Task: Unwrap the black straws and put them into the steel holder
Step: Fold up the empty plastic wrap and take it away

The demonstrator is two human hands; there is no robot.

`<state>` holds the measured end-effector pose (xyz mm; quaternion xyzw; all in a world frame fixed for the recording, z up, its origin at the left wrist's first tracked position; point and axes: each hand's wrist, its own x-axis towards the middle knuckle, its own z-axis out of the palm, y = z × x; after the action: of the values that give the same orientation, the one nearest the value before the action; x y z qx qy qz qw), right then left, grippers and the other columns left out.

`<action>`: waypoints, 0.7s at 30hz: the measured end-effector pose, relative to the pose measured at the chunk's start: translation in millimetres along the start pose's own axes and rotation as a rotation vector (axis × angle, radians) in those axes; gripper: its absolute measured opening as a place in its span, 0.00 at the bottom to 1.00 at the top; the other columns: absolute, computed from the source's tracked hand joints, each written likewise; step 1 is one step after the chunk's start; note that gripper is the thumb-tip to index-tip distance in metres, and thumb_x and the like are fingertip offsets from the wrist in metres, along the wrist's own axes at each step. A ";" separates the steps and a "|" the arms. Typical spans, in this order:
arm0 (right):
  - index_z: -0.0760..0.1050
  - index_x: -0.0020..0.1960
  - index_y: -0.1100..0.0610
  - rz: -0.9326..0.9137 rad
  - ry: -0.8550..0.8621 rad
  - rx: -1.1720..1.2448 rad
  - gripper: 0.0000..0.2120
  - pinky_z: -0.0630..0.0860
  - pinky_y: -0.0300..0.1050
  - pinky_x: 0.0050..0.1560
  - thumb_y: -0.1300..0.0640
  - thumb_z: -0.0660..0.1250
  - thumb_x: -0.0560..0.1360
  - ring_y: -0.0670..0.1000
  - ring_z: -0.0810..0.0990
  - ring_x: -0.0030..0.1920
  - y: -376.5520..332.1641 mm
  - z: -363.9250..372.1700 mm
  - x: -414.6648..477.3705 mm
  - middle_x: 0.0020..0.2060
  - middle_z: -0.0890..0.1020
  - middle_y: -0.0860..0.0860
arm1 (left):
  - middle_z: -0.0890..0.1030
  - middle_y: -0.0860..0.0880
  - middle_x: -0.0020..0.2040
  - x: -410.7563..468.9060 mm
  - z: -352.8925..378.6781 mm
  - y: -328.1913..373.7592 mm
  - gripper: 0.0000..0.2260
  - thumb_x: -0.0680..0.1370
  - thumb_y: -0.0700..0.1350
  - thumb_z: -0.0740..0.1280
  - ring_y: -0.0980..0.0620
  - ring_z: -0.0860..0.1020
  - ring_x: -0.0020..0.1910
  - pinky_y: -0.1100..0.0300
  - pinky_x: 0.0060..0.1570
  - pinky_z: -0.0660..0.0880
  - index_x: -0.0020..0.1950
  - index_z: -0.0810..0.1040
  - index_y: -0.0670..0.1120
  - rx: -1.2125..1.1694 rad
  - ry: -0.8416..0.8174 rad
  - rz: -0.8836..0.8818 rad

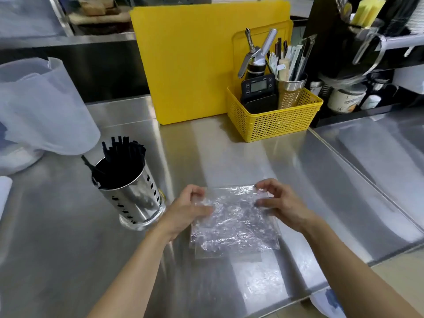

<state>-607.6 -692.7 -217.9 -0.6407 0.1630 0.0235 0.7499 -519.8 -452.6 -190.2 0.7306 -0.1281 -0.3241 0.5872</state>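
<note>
Several black straws (122,154) stand upright in the perforated steel holder (135,198) at the left of the steel counter (68,260). A crumpled clear plastic wrapper (234,223) is held just above the counter in front of me, with no straws visible inside it. My left hand (188,210) pinches the wrapper's upper left corner, close to the holder's base. My right hand (282,203) pinches its upper right corner. The wrapper is stretched between both hands.
A yellow basket (273,122) with a digital scale, a steel cup of wrapped straws and a cream whipper stands at the back right. Yellow cutting boards (190,65) lean behind it. A translucent plastic jug (41,111) lies at the far left. The counter's edge runs along the right.
</note>
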 end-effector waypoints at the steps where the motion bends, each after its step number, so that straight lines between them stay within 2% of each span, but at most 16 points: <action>1: 0.75 0.54 0.55 -0.022 0.008 -0.007 0.23 0.74 0.38 0.29 0.76 0.67 0.67 0.47 0.77 0.30 2.2 4.8 -1.6 0.43 0.72 0.54 | 0.73 0.51 0.53 -1.3 -0.7 -2.7 0.23 0.68 0.36 0.74 0.54 0.73 0.50 0.66 0.44 0.75 0.58 0.67 0.46 0.044 0.018 0.024; 2: 0.72 0.60 0.53 -0.039 0.027 0.004 0.28 0.76 0.38 0.31 0.78 0.66 0.67 0.47 0.76 0.31 5.1 8.4 -3.6 0.43 0.70 0.54 | 0.71 0.50 0.54 -2.7 -2.1 -6.0 0.28 0.68 0.33 0.73 0.54 0.72 0.53 0.68 0.45 0.75 0.60 0.63 0.47 0.031 0.033 0.048; 4: 0.67 0.66 0.52 -0.047 0.106 0.121 0.35 0.79 0.39 0.36 0.79 0.66 0.66 0.48 0.79 0.33 10.9 13.7 -9.2 0.43 0.71 0.55 | 0.72 0.50 0.51 -6.6 -3.6 -7.8 0.34 0.66 0.29 0.72 0.53 0.73 0.52 0.71 0.41 0.75 0.63 0.58 0.49 -0.081 0.081 0.057; 6: 0.67 0.64 0.58 -0.039 0.188 0.249 0.34 0.81 0.41 0.42 0.75 0.71 0.62 0.50 0.82 0.35 14.8 17.8 -17.8 0.44 0.76 0.56 | 0.75 0.49 0.49 -8.6 -1.4 -7.6 0.35 0.67 0.27 0.71 0.50 0.76 0.49 0.65 0.43 0.76 0.66 0.57 0.47 -0.231 0.141 -0.012; 7: 0.70 0.61 0.62 -0.024 0.212 0.250 0.32 0.80 0.42 0.45 0.70 0.75 0.58 0.52 0.83 0.38 15.8 19.0 -22.5 0.45 0.78 0.59 | 0.76 0.48 0.49 -9.3 1.5 -6.4 0.32 0.68 0.27 0.70 0.49 0.77 0.48 0.62 0.44 0.77 0.66 0.60 0.44 -0.289 0.154 -0.058; 8: 0.75 0.55 0.64 -0.004 0.239 0.215 0.29 0.79 0.44 0.47 0.65 0.78 0.55 0.56 0.81 0.41 16.8 20.4 -28.5 0.44 0.79 0.61 | 0.78 0.47 0.47 -10.0 5.2 -4.6 0.23 0.69 0.28 0.70 0.51 0.79 0.44 0.62 0.43 0.76 0.60 0.67 0.40 -0.323 0.151 -0.092; 9: 0.79 0.46 0.63 0.008 0.278 0.166 0.21 0.76 0.45 0.48 0.63 0.79 0.54 0.58 0.79 0.42 18.3 20.2 -35.1 0.41 0.79 0.61 | 0.79 0.47 0.42 -11.8 9.8 -2.6 0.12 0.70 0.28 0.69 0.53 0.80 0.38 0.64 0.38 0.77 0.50 0.73 0.38 -0.320 0.127 -0.112; 10: 0.80 0.37 0.60 0.011 0.328 0.139 0.13 0.73 0.45 0.46 0.63 0.78 0.54 0.57 0.76 0.40 18.9 19.4 -41.8 0.36 0.78 0.60 | 0.80 0.46 0.37 -13.5 15.2 -1.9 0.07 0.71 0.29 0.68 0.55 0.79 0.31 0.66 0.32 0.75 0.41 0.75 0.39 -0.305 0.095 -0.123; 11: 0.78 0.31 0.59 0.006 0.372 0.127 0.10 0.71 0.47 0.44 0.63 0.78 0.56 0.56 0.74 0.37 19.7 15.7 -47.9 0.32 0.75 0.58 | 0.78 0.45 0.34 -13.4 21.0 -2.3 0.08 0.71 0.30 0.67 0.53 0.77 0.29 0.65 0.30 0.74 0.36 0.75 0.42 -0.268 0.066 -0.124; 12: 0.75 0.31 0.57 -0.009 0.410 0.128 0.09 0.70 0.49 0.43 0.64 0.76 0.59 0.55 0.74 0.36 19.7 10.9 -53.7 0.31 0.74 0.56 | 0.75 0.45 0.33 -12.0 27.7 -3.2 0.11 0.72 0.32 0.67 0.51 0.74 0.30 0.62 0.30 0.71 0.33 0.74 0.43 -0.229 0.051 -0.125; 14: 0.74 0.36 0.59 -0.059 0.467 0.133 0.07 0.71 0.52 0.43 0.67 0.70 0.67 0.53 0.78 0.35 17.7 -0.4 -66.7 0.32 0.76 0.53 | 0.73 0.45 0.33 -11.0 45.7 -2.8 0.11 0.74 0.35 0.65 0.49 0.70 0.31 0.60 0.30 0.68 0.33 0.71 0.45 -0.145 0.027 -0.104; 15: 0.72 0.38 0.59 -0.090 0.487 0.137 0.07 0.73 0.50 0.41 0.68 0.67 0.70 0.51 0.80 0.34 15.6 -7.1 -73.8 0.32 0.78 0.52 | 0.75 0.48 0.31 -10.2 56.9 -1.5 0.11 0.76 0.35 0.64 0.50 0.70 0.29 0.62 0.28 0.68 0.34 0.70 0.45 -0.117 0.012 -0.077; 17: 0.71 0.40 0.60 -0.147 0.547 0.117 0.06 0.75 0.45 0.35 0.68 0.65 0.73 0.47 0.80 0.31 13.8 -24.8 -87.7 0.29 0.79 0.49 | 0.77 0.55 0.25 -9.7 81.6 4.7 0.12 0.77 0.34 0.62 0.57 0.70 0.23 0.67 0.22 0.68 0.34 0.70 0.45 -0.075 0.011 0.005; 18: 0.71 0.41 0.61 -0.171 0.587 0.093 0.04 0.75 0.43 0.33 0.67 0.64 0.74 0.47 0.80 0.30 13.6 -35.1 -95.5 0.28 0.79 0.49 | 0.76 0.55 0.24 -10.0 95.2 8.8 0.12 0.76 0.34 0.63 0.61 0.71 0.22 0.70 0.22 0.67 0.34 0.71 0.45 -0.041 0.014 0.061; 21: 0.70 0.40 0.60 -0.225 0.673 0.055 0.06 0.75 0.40 0.30 0.66 0.64 0.75 0.46 0.79 0.29 15.2 -72.1 -121.2 0.30 0.78 0.52 | 0.76 0.51 0.29 -11.4 143.6 20.8 0.10 0.76 0.32 0.63 0.65 0.73 0.24 0.75 0.26 0.67 0.36 0.73 0.44 0.005 -0.013 0.166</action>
<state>-741.4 -738.8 -208.2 -0.6061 0.3298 -0.2759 0.6692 -614.1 -563.2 -181.4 0.7168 -0.1930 -0.2787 0.6093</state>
